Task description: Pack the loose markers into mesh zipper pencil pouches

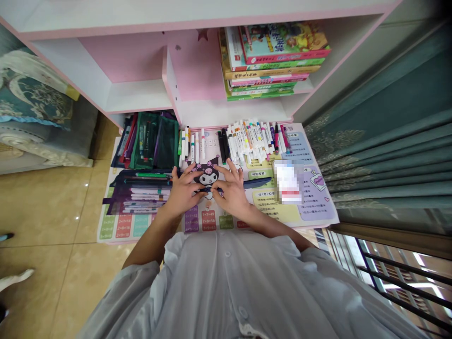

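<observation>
Navy-blue, slim, cloth-like pouch (259,182) lies across the printed surface (316,209), just on the wearer's side of the heaped white-barrelled markers (247,139); the left hand (187,186) and right hand (229,188) each have a narrow, nearly closed fingertip grip on its edge. It looks light, soft and apt to fold; the edge seems best pinched at two spots, kept taut between.

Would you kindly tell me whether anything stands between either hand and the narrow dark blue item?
Nothing visible does: the left hand and the right hand both touch the dark blue item directly.
</observation>
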Motion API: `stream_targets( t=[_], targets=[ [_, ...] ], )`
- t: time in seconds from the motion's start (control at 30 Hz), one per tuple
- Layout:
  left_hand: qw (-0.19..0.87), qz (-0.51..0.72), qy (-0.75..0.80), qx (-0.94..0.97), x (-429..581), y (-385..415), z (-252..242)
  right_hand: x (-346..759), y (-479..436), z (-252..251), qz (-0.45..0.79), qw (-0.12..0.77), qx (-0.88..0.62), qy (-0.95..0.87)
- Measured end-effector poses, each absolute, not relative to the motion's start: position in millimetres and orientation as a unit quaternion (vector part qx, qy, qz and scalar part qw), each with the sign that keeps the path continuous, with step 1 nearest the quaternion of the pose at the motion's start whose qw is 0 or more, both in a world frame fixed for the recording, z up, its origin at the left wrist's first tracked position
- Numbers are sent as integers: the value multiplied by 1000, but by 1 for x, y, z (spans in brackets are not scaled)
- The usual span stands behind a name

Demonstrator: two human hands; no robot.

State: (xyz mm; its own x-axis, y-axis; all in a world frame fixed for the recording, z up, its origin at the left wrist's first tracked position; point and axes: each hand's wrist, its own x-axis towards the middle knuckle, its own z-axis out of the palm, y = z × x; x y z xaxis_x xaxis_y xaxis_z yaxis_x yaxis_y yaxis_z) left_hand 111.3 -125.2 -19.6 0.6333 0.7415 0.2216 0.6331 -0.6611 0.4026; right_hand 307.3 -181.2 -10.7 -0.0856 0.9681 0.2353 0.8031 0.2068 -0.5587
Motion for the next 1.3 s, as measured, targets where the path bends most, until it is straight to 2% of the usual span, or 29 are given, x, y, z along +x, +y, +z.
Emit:
stream_targets(
  t=[1.3],
  targets=[
    [144, 191, 396, 887, 107, -124, -19, 325, -183, -9, 147, 297, -632, -700]
  ],
)
